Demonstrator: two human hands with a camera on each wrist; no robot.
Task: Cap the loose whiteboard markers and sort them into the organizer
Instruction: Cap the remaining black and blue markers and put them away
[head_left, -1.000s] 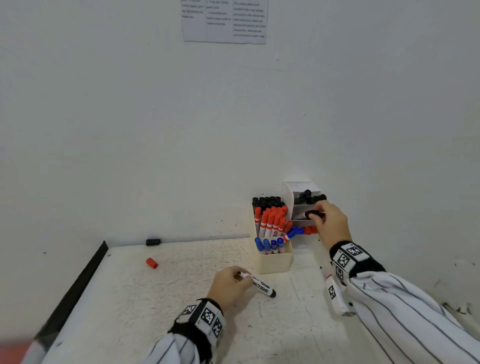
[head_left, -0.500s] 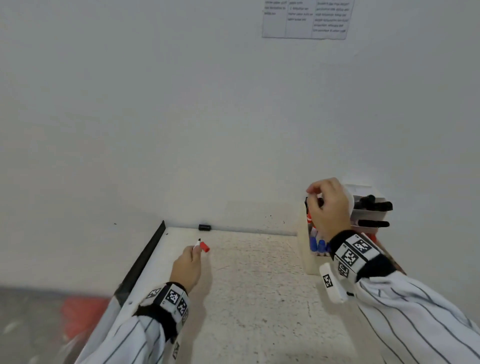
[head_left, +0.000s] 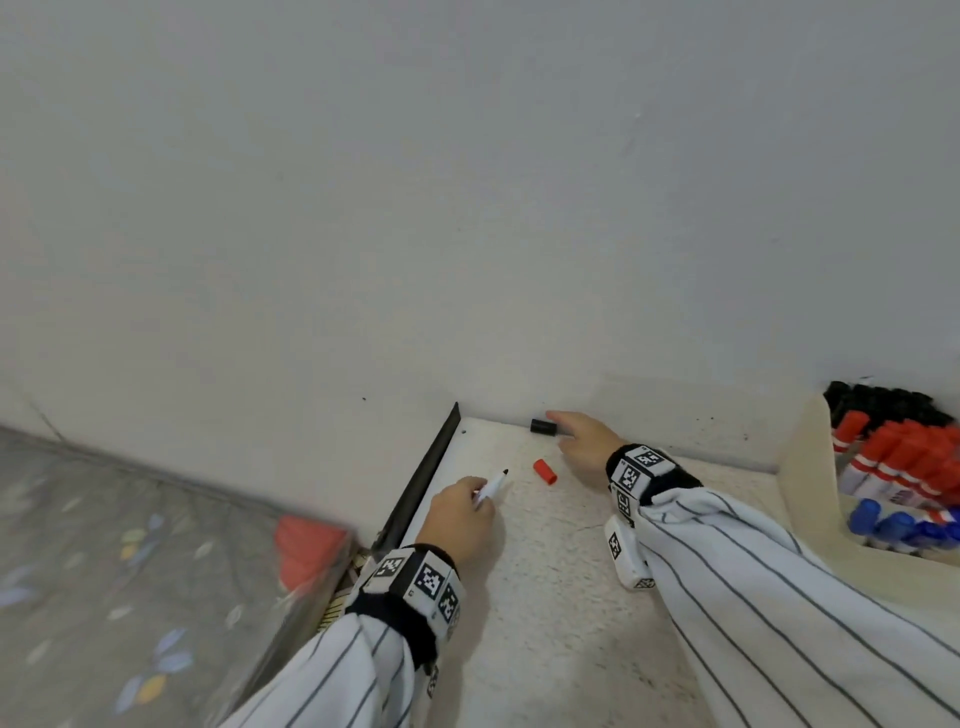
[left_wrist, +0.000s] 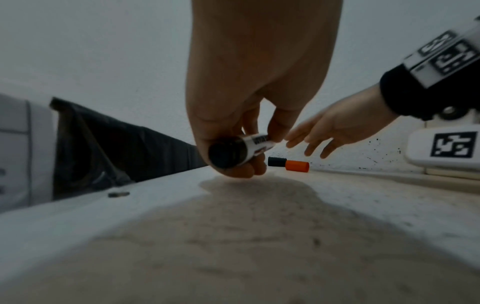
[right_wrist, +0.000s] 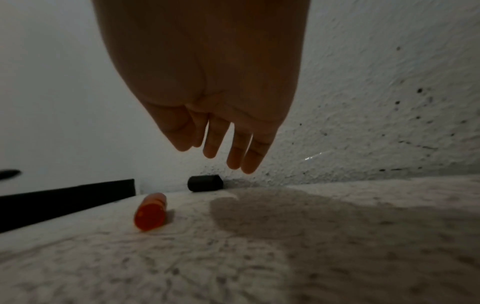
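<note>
My left hand (head_left: 460, 512) (left_wrist: 244, 148) grips an uncapped black whiteboard marker (head_left: 492, 486) (left_wrist: 235, 150), its black tip pointing up and away over the table. A loose black cap (head_left: 543, 426) (right_wrist: 205, 183) (left_wrist: 277, 161) lies against the wall at the table's back edge. My right hand (head_left: 582, 441) (right_wrist: 221, 152) (left_wrist: 311, 142) hovers just right of and above that cap, fingers straight and holding nothing. A loose red cap (head_left: 545, 471) (right_wrist: 150, 214) (left_wrist: 297, 165) lies on the table between the two hands. The cream organizer (head_left: 810, 467) at the right holds several capped black, red and blue markers.
The speckled white table (head_left: 545, 597) ends at a black left edge strip (head_left: 421, 478). A white wall (head_left: 467, 208) rises directly behind the caps. Beyond the left edge lie a patterned grey floor and a blurred red object (head_left: 306, 551).
My view swung left. My right hand left the organizer and reached across to the black cap by the wall. My left hand with the marker stays near the red cap.
</note>
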